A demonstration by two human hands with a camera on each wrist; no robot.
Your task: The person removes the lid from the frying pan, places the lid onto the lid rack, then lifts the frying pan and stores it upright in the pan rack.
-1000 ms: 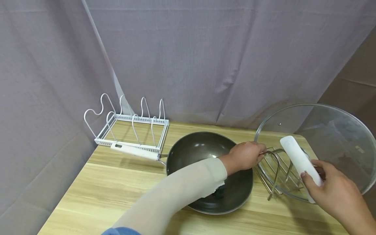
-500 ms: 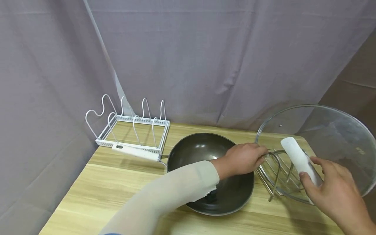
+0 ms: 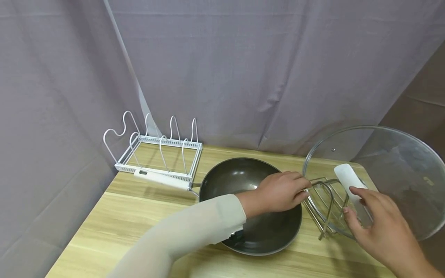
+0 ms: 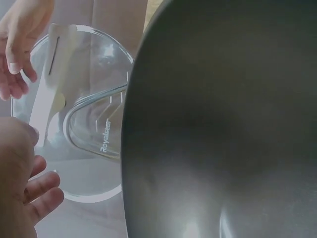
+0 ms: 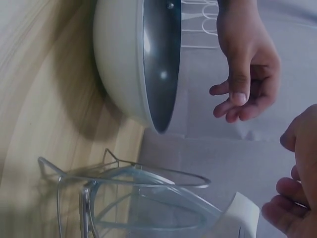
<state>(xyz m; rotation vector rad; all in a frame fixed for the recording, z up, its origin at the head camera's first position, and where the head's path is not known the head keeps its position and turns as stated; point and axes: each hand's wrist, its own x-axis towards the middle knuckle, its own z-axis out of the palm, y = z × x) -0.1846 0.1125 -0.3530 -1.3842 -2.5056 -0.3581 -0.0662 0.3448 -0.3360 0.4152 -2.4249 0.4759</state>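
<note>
A glass lid [image 3: 403,170] with a steel rim and a long white handle [image 3: 347,175] leans upright in a small metal wire rack [image 3: 332,199]. My right hand [image 3: 380,227] is just in front of the handle, fingers spread and apart from it, as the right wrist view also shows. Over the right side of a dark wok [image 3: 240,173] hovers my left hand [image 3: 283,191], fingers loosely bent and holding nothing. Its fingertips are near the top of the rack's wire. In the left wrist view the wok's inside [image 4: 223,114] fills the right half.
The wok's white handle [image 3: 163,180] points left, overlapping the front of a white pan rack [image 3: 196,161] with several wire dividers. Everything stands on a wood-grain table [image 3: 114,216]. Grey curtains [image 3: 215,77] hang behind and at the left.
My right hand has let go of the lid's handle, its fingers spreading as it draws back. My left hand has come off the rack's wire and moved slightly left. The lid stays standing.
</note>
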